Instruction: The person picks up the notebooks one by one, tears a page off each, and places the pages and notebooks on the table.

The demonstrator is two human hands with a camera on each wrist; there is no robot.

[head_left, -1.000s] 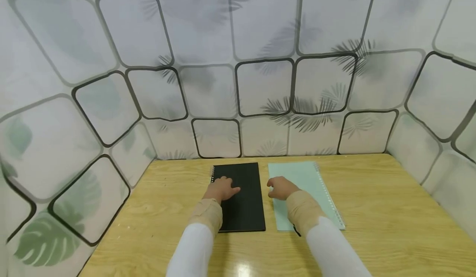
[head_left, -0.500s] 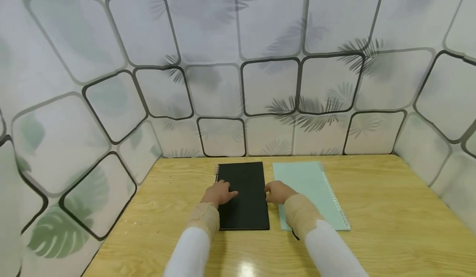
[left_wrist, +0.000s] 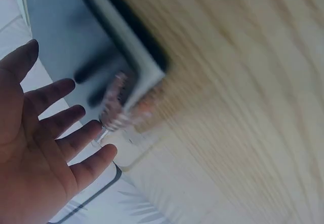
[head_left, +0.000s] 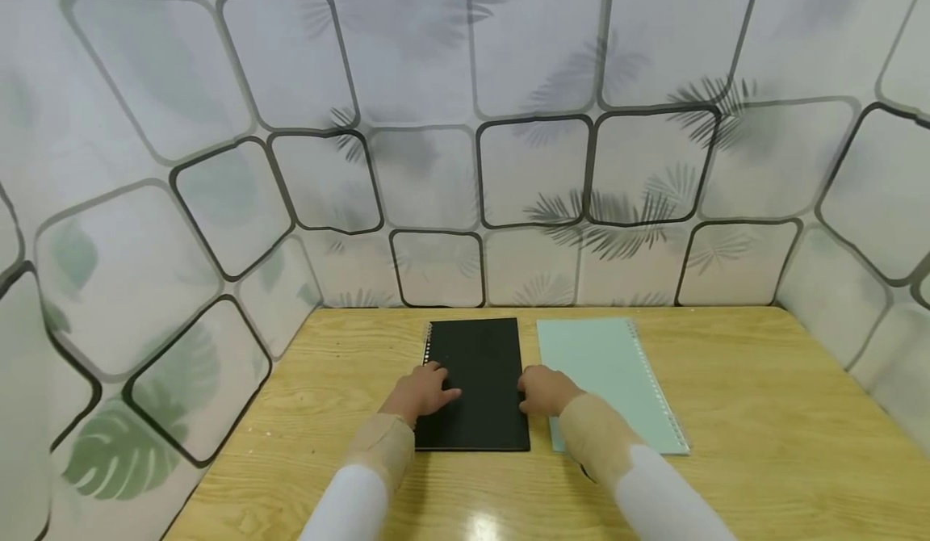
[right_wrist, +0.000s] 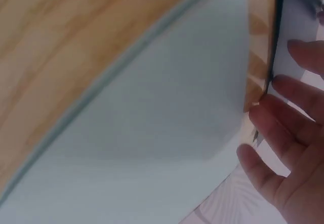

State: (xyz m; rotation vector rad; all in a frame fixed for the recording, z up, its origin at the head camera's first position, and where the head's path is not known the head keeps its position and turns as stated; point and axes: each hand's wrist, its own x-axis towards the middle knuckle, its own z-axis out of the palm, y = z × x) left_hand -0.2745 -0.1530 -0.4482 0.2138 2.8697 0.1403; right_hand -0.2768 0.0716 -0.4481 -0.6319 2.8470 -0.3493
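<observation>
A black spiral-bound notebook [head_left: 475,355] lies flat on the wooden table, its coil along the left side. My left hand [head_left: 419,392] is at that coil side, the thumb reaching over the cover. In the left wrist view its fingers [left_wrist: 58,89] are spread and loosely straight beside the black notebook [left_wrist: 81,36]. At the opposite long edge is my right hand [head_left: 546,392], with fingertips at the black notebook's right edge. The right wrist view shows those fingers [right_wrist: 283,122] relaxed, not closed round it. A mint-green spiral notebook [head_left: 606,371] lies under the right forearm, partly hidden by it.
The wooden table [head_left: 756,412] extends on both sides of the two notebooks. A patterned cloth wall [head_left: 534,169] stands along the back edge, with side walls at left and right. A narrow strip of table separates the notebooks.
My right hand has come left from over the green notebook to the black notebook's right edge. The left hand has drawn slightly back toward the coil. The black notebook's near end has turned slightly left.
</observation>
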